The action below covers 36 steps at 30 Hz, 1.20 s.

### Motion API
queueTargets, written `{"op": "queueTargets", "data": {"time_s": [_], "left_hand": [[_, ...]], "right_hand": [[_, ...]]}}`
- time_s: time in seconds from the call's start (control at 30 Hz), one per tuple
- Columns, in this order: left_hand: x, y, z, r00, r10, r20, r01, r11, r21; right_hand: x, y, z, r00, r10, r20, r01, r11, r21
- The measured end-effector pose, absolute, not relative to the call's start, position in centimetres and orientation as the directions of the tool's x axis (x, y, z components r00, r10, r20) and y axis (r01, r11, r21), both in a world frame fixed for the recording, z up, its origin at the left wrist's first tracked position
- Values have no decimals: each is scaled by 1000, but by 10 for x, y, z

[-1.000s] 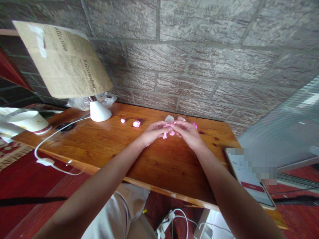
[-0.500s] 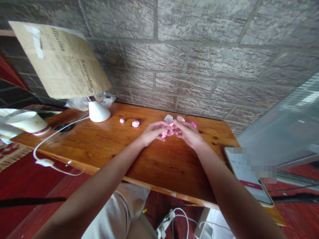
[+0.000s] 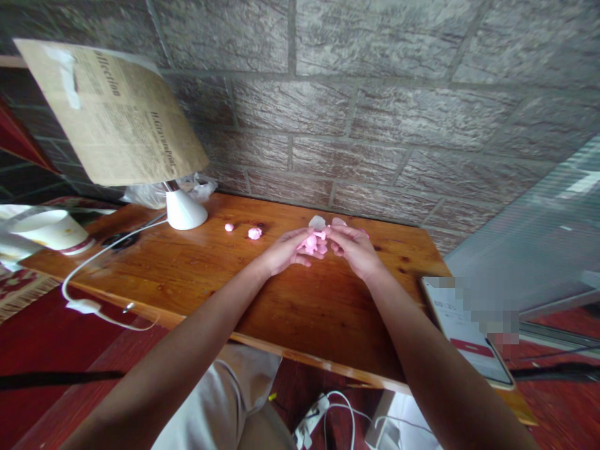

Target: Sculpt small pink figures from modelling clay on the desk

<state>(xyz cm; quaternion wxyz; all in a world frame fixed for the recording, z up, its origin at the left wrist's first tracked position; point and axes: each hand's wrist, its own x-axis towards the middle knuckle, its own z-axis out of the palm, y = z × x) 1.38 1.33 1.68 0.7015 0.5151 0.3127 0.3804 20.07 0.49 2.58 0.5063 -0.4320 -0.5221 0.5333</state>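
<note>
Resting clamped in left fingers [image 3: 297,240]: pink piece [image 3: 311,244], narrow end aimed at right fingers [image 3: 342,235] (grip unclear), roughly parallel to far edge of table [image 3: 304,306].

The table lamp [image 3: 126,125] stands near the surface's [image 3: 319,312] back left corner, the phone [image 3: 469,337] along its right edge; left hand [image 3: 285,252] and right hand [image 3: 355,250] are between, towards the back edge.

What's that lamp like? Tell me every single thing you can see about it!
The lamp has a big brownish shade that looks like paper, printed with dark newspaper-style words, with a whitish strip at its upper left. The shade looks tilted in this view. A short dark neck joins it to a smooth white, cone-shaped base standing on the wooden table. A white cord runs from it over the table's edge. A see-through bag lies behind; whether they touch is unclear.
</note>
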Motion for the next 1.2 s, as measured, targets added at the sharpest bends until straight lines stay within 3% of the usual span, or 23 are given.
{"op": "queueTargets", "data": {"time_s": [0.43,0.7,0.87,0.97,1.07,1.2], "left_hand": [[10,15,13,449,892,-50,-109,111,988],[10,24,3,270,941,205,-23,-206,978],[2,27,-1,249,928,278,326,-350,878],[2,25,3,123,890,440,444,-445,778],[5,22,10,-12,806,592,360,-549,754],[12,17,18,51,871,489,-20,-488,872]], "right_hand": [[201,8,24,-10,998,54,-157,52,-986],[201,9,25,39,999,22,-202,29,-979],[194,6,25,-19,999,35,-216,30,-976],[190,4,24,-51,997,61,-205,49,-977],[187,3,24,-54,994,98,-240,82,-967],[184,3,22,-79,990,118,-308,89,-947]]}}
